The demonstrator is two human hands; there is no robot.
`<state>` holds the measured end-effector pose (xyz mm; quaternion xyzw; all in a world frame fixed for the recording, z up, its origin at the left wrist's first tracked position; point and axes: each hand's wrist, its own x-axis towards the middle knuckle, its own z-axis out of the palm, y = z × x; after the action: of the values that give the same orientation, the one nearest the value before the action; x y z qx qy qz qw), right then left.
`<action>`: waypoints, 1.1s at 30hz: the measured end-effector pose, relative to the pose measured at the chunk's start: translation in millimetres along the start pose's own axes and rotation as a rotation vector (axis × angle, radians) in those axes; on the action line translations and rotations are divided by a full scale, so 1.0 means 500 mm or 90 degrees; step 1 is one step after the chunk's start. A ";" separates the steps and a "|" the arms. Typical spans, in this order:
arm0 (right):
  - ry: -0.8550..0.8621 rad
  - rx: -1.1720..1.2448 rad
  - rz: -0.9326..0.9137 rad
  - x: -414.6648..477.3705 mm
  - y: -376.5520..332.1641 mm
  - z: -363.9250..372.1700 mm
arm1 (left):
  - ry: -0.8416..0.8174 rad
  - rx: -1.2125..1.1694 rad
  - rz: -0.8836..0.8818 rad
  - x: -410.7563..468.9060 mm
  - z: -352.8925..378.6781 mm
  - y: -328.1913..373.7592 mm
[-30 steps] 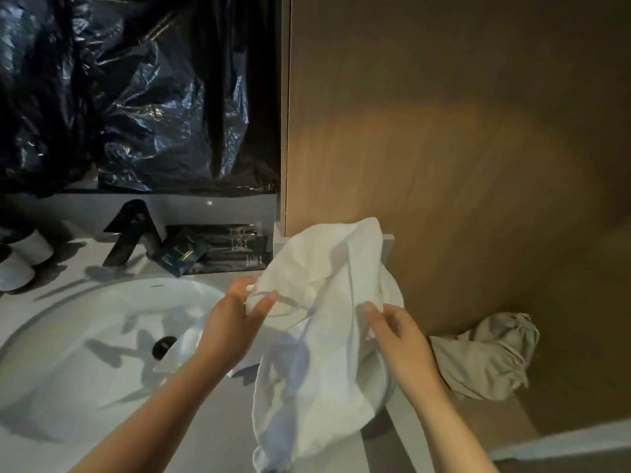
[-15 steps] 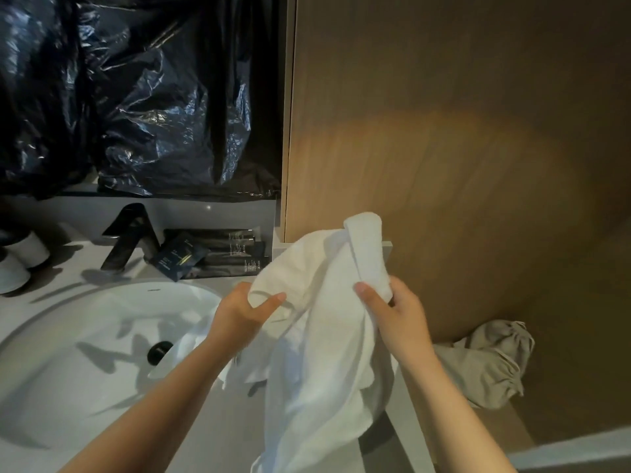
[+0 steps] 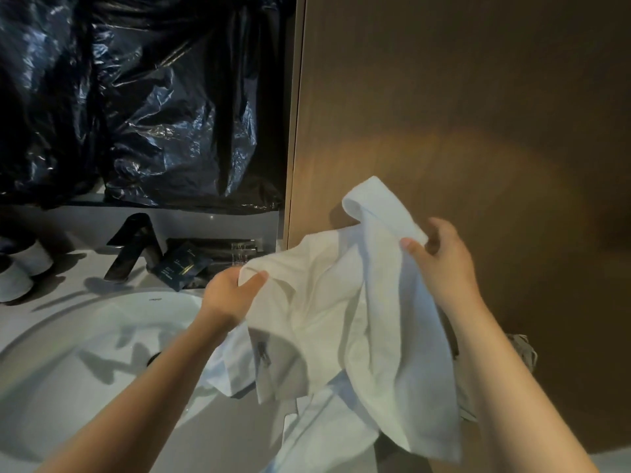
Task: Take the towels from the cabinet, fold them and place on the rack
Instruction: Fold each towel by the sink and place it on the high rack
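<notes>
Bathroom countertop, pale and dimly lit, fills the lower left of the head view, with a white sink (image 3: 102, 339) set into it. Behind the sink stand a black faucet (image 3: 136, 244) and some dark packets (image 3: 181, 268), and above them hangs crumpled black plastic sheeting (image 3: 153, 114). To the right of the sink rises a brown wood panel (image 3: 461, 114).

A white towel (image 3: 341, 319) hangs in the air over the sink's right edge, held up by both hands. The left hand (image 3: 225, 298) pinches one edge of the towel, thumb on top and fingers curled underneath. The right hand (image 3: 444, 264), further right of the sink, grips the opposite upper edge between thumb and curled fingers, with a flap of cloth standing up above it. Between the hands the fabric sags in loose, uneven creases, and its lower part trails down towards the counter.

As for progress, one towel appears to be out of the cabinet and is being opened out, so the folding has hardly begun. No neat fold shows yet. Neither a rack nor any finished towel is in view, so the placing is left to do. How many towels remain cannot be told.
</notes>
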<state>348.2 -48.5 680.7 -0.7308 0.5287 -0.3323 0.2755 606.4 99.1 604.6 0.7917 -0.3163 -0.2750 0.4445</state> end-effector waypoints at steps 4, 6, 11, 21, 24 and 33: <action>0.010 -0.028 0.042 -0.055 0.037 0.039 | 0.057 0.192 0.121 -0.027 0.020 -0.059; 0.083 -0.007 -0.036 -0.096 0.045 0.057 | 0.071 0.198 0.216 -0.040 0.034 -0.073; -0.048 0.070 -0.137 -0.157 0.035 0.107 | -0.009 0.199 0.210 -0.060 0.055 -0.092; -0.164 0.092 -0.070 -0.174 0.071 0.125 | 0.056 0.081 0.058 -0.069 0.114 -0.123; -0.173 0.102 -0.055 -0.179 0.080 0.121 | 0.070 0.098 0.127 -0.070 0.124 -0.124; -0.172 0.116 -0.048 -0.177 0.089 0.115 | 0.111 0.051 0.263 -0.068 0.127 -0.112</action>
<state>347.1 26.3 593.7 -0.7602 0.4269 -0.2875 0.3966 553.1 113.5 531.8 0.7478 -0.4428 -0.0958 0.4853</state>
